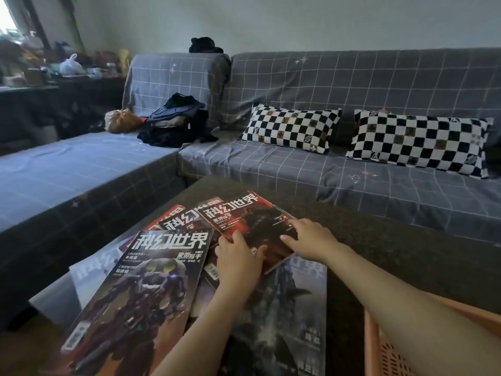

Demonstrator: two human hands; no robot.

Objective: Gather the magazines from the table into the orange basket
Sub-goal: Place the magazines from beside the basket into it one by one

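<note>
Magazines on the table: at least six visible, overlapping. These are a red-covered one (252, 226) on top, one with a robot cover (151, 280), one grey-blue (292, 308), one pale (92, 270) at the left, and two more (187, 221) (165, 217) partly covered at the rear. Further copies beneath cannot be ruled out.

Hands: two, left (238, 261) and right (311, 237).

Baskets: one, orange (385, 351), at the lower right.

Checkered pillows: two (292, 127) (417, 141).

Sofas: one (352, 85).

Dark clothing piles: two (176, 123) (204, 45).

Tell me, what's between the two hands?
In the head view, the red magazine lies between the left hand and the right hand; both touch it.
</note>
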